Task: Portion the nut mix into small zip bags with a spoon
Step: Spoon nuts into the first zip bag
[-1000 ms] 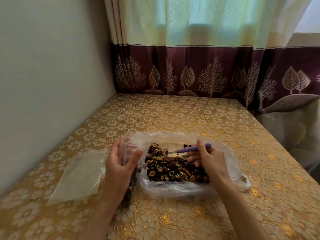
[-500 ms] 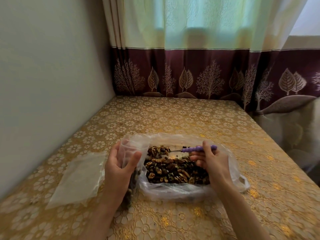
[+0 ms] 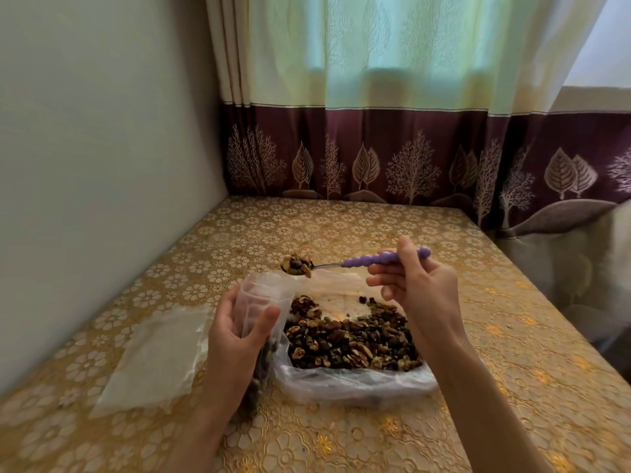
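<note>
Right hand: right hand pinches the spoon near the far end of its handle, thumb on top, fingers curled beneath.
Spoon: lilac plastic handle w/ rounded beaded ridges, thin metal neck, small bowl heaped w/ nuts and a dark dried fruit; held about level, bowl just above the open mouth of the small zip bag.
Left hand: left hand grips the small zip bag upright, thumb in front, fingers wrapped round its far side, mouth held wide.
Small zip bag: clear thin plastic, lower part filled w/ dark mix, base on the table by the big bag.
Nut mix: nut mix, wrinkled walnut pieces, green kernels, dark raisins, lies piled in a large clear plastic bag, rim rolled down, pale bare patch at its far side.
Spare bags: flat stack of empty zip bags left of the left hand, cloudy film.
Table: tablecloth, glossy gold, embossed lace-like flower pattern.
Backdrop: plain wall on left; curtain, pale green top, maroon band w/ tree and leaf motifs.
</note>
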{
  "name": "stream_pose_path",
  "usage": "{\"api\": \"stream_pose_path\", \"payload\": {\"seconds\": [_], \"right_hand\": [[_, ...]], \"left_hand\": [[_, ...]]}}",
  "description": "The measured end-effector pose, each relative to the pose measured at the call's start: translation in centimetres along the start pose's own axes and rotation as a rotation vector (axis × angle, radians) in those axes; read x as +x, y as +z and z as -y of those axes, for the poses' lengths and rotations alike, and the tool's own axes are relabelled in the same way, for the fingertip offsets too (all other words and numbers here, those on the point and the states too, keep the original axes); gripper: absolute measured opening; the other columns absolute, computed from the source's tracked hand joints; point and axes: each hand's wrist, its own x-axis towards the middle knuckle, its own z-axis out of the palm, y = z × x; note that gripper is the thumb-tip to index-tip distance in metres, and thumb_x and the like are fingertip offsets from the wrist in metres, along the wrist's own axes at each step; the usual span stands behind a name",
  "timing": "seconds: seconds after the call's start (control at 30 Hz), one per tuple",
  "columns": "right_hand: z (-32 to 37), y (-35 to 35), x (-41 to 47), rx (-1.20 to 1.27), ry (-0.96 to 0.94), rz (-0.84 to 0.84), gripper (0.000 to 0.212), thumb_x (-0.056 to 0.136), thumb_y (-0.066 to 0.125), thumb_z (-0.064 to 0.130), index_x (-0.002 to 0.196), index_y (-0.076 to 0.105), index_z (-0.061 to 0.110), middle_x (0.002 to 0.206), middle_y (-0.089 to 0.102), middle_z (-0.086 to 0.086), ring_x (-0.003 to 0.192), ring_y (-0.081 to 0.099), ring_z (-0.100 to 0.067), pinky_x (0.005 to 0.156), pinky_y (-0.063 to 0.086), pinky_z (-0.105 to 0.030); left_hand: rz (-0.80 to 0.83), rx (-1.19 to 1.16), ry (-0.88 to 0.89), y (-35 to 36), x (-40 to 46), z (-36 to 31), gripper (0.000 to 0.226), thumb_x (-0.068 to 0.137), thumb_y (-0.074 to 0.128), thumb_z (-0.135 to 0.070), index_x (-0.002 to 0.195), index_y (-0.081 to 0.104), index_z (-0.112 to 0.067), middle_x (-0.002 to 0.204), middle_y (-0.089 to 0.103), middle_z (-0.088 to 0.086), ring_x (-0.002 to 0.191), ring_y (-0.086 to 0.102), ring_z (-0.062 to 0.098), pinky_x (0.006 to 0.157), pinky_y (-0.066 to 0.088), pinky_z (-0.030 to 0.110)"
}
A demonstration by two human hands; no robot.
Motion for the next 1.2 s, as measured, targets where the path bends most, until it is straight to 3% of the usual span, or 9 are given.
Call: {"api": "stream_pose_path", "payload": {"seconds": [0.1,0.17,0.33,0.5,0.57,0.73,0.9,1.03,1.2], "right_hand": [[0.3,1.1,-0.6,0.008,-0.033,0.082,0.038,0.098,0.044,0.025,0.075,0.063,0.003,0.071,0.073,-0.009,0.055,0.064,-0.014,0.044,0.047,-0.017],[0.2,1.9,-1.0,-0.004,-0.068,0.133,0.037,0.098,0.043,0.025,0.076,0.063,0.003,0.073,0.074,-0.009,0.055,0.064,-0.014,0.044,0.047,-0.017],[-0.3,2.6,-1.9,-0.028,-0.163,0.203,0.033,0.097,0.045,0.021,0.074,0.066,0.009,0.073,0.074,-0.006,0.055,0.065,-0.016,0.044,0.048,-0.018],[-0.4,2.4,-2.0,-0.053,-0.219,0.266,0.025,0.097,0.044,0.011,0.082,0.064,0.009,0.074,0.074,-0.002,0.057,0.065,-0.017,0.045,0.048,-0.019],[-0.4,2.2,-1.9,-0.059,-0.226,0.274,0.024,0.098,0.043,0.008,0.084,0.063,0.008,0.073,0.074,0.0,0.056,0.065,-0.016,0.045,0.048,-0.019],[-0.5,1.4,-1.3,-0.033,-0.224,0.169,0.027,0.098,0.043,0.013,0.082,0.063,0.004,0.071,0.073,-0.003,0.055,0.064,-0.016,0.044,0.047,-0.018],[-2.0,-1.0,0.2,-0.09,-0.142,-0.031,0.036,0.098,0.044,0.024,0.082,0.063,-0.002,0.072,0.073,-0.01,0.053,0.061,-0.018,0.042,0.045,-0.02],[-4.1,-2.5,0.7,-0.317,-0.059,-0.07,0.035,0.098,0.046,0.025,0.072,0.066,0.011,0.07,0.074,-0.002,0.055,0.061,-0.017,0.045,0.045,-0.021],[-6.0,-2.9,0.9,-0.35,0.06,-0.072,0.035,0.099,0.046,0.023,0.074,0.067,0.01,0.073,0.074,-0.001,0.056,0.062,-0.013,0.043,0.046,-0.017]], "left_hand": [[-0.009,0.014,0.003,0.1,-0.1,-0.5,0.106,0.051,0.069,-0.074,0.134,0.042,-0.014,0.117,0.062,0.0,0.097,0.06,-0.007,0.07,0.044,0.002],[-0.023,0.02,-0.006,0.0,-0.1,-0.6,0.114,0.044,0.067,-0.079,0.134,0.041,-0.014,0.118,0.061,0.001,0.099,0.06,-0.004,0.071,0.045,0.003],[-0.036,0.019,-0.016,0.0,0.0,-0.5,0.121,0.04,0.066,-0.082,0.136,0.04,-0.012,0.113,0.063,-0.002,0.093,0.062,-0.005,0.069,0.046,0.005],[-0.046,0.008,-0.006,0.1,0.0,-0.6,0.1,0.052,0.072,-0.068,0.128,0.045,-0.01,0.098,0.068,-0.017,0.084,0.066,-0.002,0.071,0.053,0.013],[-0.043,-0.002,-0.003,0.1,-0.1,-0.7,0.105,0.049,0.071,-0.072,0.127,0.045,-0.007,0.094,0.069,-0.016,0.076,0.067,0.001,0.065,0.051,0.011],[-0.053,0.013,-0.005,-0.1,0.0,-0.5,0.102,0.052,0.071,-0.07,0.132,0.045,-0.012,0.104,0.067,-0.006,0.091,0.065,-0.001,0.074,0.05,0.01],[-0.054,0.008,0.001,0.1,-0.2,-1.0,0.114,0.041,0.067,-0.081,0.13,0.046,-0.013,0.103,0.067,-0.003,0.089,0.065,-0.001,0.068,0.047,0.006],[-0.055,0.003,0.018,0.2,-0.2,-1.1,0.113,0.04,0.066,-0.082,0.127,0.048,-0.013,0.099,0.067,-0.003,0.085,0.065,-0.003,0.066,0.046,0.005],[-0.058,-0.001,0.022,0.3,-0.2,-1.4,0.11,0.04,0.065,-0.083,0.126,0.049,-0.016,0.1,0.067,-0.004,0.086,0.065,-0.004,0.067,0.046,0.005]]}}
